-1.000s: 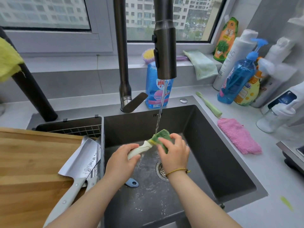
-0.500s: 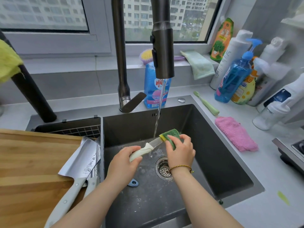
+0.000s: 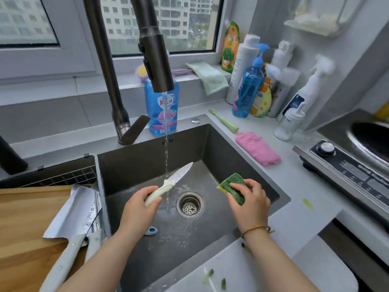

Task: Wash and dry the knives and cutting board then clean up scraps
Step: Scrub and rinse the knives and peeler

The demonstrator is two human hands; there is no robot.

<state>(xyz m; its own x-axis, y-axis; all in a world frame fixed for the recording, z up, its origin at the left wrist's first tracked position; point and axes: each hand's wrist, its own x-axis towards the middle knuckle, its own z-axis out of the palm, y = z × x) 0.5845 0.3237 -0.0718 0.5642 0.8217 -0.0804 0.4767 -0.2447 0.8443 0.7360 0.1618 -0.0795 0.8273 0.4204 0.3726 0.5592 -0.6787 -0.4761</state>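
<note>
Head camera looks down over the sink (image 3: pixel 231 152), and the tap is running: a thin stream of water (image 3: pixel 166 144) drops from the dark faucet (image 3: pixel 155 60) and meets the small knife (image 3: pixel 168 184) about where blade joins handle. The left hand (image 3: pixel 139 209) is wrapped round that pale handle, fingers curled tight, blade angled up and away with its tip toward the back wall of the basin. Over on the other side, the right hand (image 3: pixel 250 203) grips the green sponge (image 3: pixel 231 187), thumb and fingers pinching it, yellow edge showing, held clear of the blade with open space between the two. A thin bracelet (image 3: pixel 255 228) sits on that wrist. Below and between the hands is the drain strainer (image 3: pixel 190 204), with white flecks scattered on the wet sink floor and a small blue piece (image 3: pixel 151 230) lying near the left forearm. Off to the left, the wooden cutting board (image 3: pixel 27 218) rests beside the basin, and a wide cleaver (image 3: pixel 73 216) lies on it, blade reaching the sink edge, with a second white-handled knife (image 3: pixel 92 243) partly tucked underneath. Green scraps (image 3: pixel 210 275) sit on the near counter, and another green scrap (image 3: pixel 307 203) lies on the right counter. A pink cloth (image 3: pixel 257 148) lies on the right of the sink, and a blue soap bottle (image 3: pixel 162 110) stands behind the faucet.
</note>
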